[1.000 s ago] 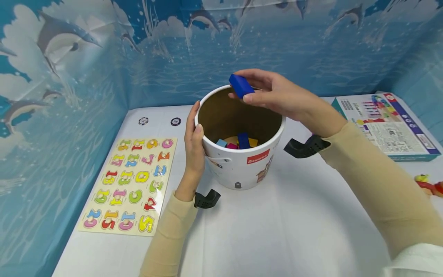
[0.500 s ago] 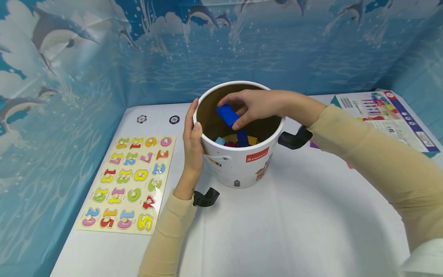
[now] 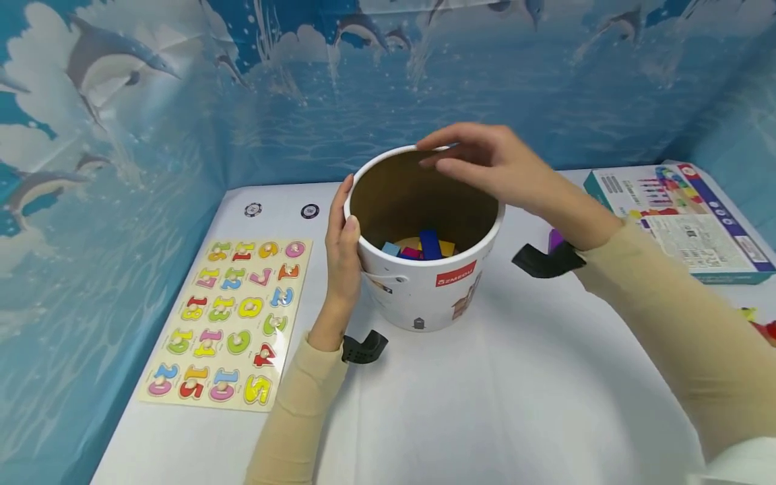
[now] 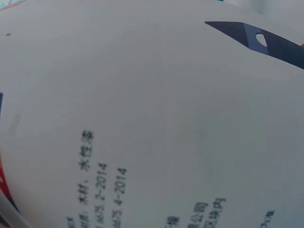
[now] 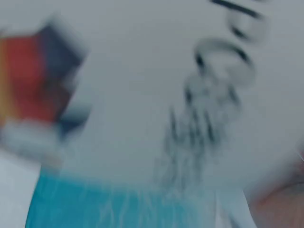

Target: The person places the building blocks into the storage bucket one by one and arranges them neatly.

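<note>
A white bucket (image 3: 424, 303) with printed pictures stands on the table. My left hand (image 3: 342, 266) rests along its left outer side, fingers straight and pointing up, thumb at the rim. Inside, partly hidden by the front wall, lie several coloured blocks, among them a blue block (image 3: 430, 245), a light blue block (image 3: 391, 249) and a yellow block (image 3: 447, 248). My right hand (image 3: 485, 162) is over the bucket's far right rim with nothing in it, its fingers loosely bent. The left wrist view is filled by the bucket's printed wall (image 4: 161, 95); the right wrist view is blurred.
Left of the bucket lies a wooden number puzzle board (image 3: 227, 323). Two round chips (image 3: 310, 211) are on the table behind the board. At the right is a flat toy box (image 3: 685, 222). A purple object (image 3: 554, 239) shows by the right wrist, and a red toy (image 3: 768, 330) at the right edge.
My right hand has lowered a blue block into the bucket, let it go, and risen back above the rim without it. The left hand has stayed against the bucket.
</note>
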Demonstrator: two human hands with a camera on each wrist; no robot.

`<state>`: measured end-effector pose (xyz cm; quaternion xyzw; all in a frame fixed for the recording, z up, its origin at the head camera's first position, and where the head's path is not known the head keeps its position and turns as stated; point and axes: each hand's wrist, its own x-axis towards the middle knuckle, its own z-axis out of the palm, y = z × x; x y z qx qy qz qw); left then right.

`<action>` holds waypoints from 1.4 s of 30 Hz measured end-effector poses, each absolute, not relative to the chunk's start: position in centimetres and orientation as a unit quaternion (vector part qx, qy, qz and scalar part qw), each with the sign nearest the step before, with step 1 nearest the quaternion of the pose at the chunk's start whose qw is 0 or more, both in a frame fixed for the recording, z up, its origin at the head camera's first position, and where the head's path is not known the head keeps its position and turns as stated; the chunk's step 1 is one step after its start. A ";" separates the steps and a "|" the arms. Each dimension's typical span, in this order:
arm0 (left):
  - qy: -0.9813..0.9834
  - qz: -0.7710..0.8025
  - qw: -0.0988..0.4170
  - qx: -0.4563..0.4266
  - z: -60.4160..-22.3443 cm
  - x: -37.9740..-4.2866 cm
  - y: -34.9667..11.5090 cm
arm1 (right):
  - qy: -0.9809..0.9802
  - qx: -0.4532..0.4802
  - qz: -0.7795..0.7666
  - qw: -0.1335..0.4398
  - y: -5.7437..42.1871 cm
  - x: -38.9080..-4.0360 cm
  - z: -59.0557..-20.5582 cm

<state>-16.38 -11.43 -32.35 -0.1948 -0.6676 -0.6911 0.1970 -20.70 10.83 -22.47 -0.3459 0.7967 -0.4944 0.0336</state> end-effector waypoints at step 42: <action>-0.664 -0.694 0.202 -0.192 -32.4 -16.4 -11.3 | 0.834 0.100 -0.541 0.044 21.9 -18.2 -41.2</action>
